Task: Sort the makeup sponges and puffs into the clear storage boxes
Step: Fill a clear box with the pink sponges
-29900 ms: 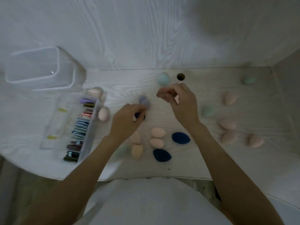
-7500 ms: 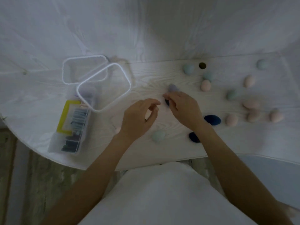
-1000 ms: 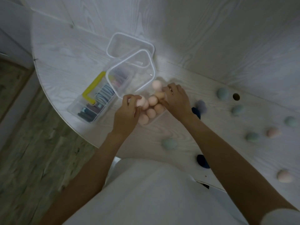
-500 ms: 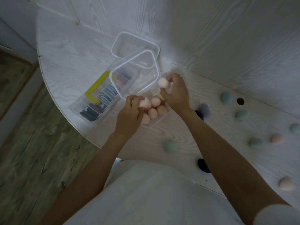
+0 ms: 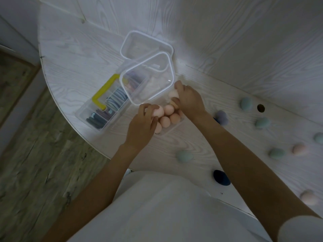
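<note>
Left hand curls its fingers round a peach sponge at the near-left edge of a low clear box; right hand grips another peach sponge at the far end of that box; more peach sponges packed inside between the hands; two empty clear tubs stacked askew just behind, the upper one overhanging a divided case of flat puffs with a yellow handle; loose on the white bench: a green sponge near the front edge, a navy sponge, a purple sponge by the right wrist, more green and pink ones far right.
</note>
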The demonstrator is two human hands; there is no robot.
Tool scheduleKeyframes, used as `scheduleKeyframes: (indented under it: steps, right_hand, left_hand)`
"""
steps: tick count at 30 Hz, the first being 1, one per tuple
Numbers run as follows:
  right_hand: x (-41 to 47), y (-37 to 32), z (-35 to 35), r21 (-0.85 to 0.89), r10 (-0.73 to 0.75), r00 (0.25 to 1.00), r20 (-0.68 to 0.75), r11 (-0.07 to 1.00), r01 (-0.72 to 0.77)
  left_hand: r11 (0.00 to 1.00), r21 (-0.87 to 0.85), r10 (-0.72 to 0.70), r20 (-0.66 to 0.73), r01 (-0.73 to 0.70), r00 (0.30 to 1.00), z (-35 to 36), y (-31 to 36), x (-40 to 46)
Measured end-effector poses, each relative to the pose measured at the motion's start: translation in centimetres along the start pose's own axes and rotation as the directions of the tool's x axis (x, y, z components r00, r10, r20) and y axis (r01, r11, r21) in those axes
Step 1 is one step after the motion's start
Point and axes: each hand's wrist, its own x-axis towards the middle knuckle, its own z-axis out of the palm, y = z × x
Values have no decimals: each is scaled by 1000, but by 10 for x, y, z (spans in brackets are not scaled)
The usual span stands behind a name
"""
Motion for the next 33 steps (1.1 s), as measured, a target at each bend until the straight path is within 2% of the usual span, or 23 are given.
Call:
scheduleKeyframes:
  steps: [4,9,12,17,19,21,23,24,25,27,29,31,33]
  right_hand:
    - [8,-8,1,-113,53,995,79,993,-44]
    - [11,-10,10,-181,-11,965,262,982,60]
    - [6,-3,10,-124,16,970,244,992,15]
    - [-1,0,4,-144,113,966,234,986,-80]
    - [-6,-4,4,-149,107,981,162,985,-83]
    - [-12,-8,4,-174,96,995,-10,980,-96]
    - [-20,-10,-4,-188,112,977,-179,971,-146]
    - [-25,-11,-5,-158,110,963,-248,976,-152]
    - [-29,-12,-3,-90,56,954,-295,992,-86]
    - [-32,-25,-3,67,-118,963,-244,988,138]
    - [-33,-40,2,131,-206,966,-155,965,226]
    - [-32,-45,8,187,-155,979,-129,966,177]
    - [-31,-39,6,316,-35,990,-137,946,77]
  left_hand:
    - [1000,6,-18,-4,18,1000,1,1,0]
    - [1000,21,-23,-13,23,1000,3,-2,0]
    - [999,11,-43,-22,43,999,3,-1,2]
    - [998,54,-38,-22,39,999,2,0,11]
    - [998,51,-29,-20,30,999,0,2,15]
    - [999,22,-30,-20,31,999,-3,2,16]
    - [999,-2,-47,-19,47,999,-4,1,19]
    - [998,-8,-55,-17,55,998,-4,0,20]
    - [998,-11,-60,-14,60,998,-3,-1,21]
    - [998,-11,-67,-5,67,998,-2,-2,22]
    - [997,-11,-79,2,79,997,-2,-2,23]
    - [995,-24,-99,-9,99,995,-2,0,23]
    - [993,-41,-113,-15,113,993,-2,2,21]
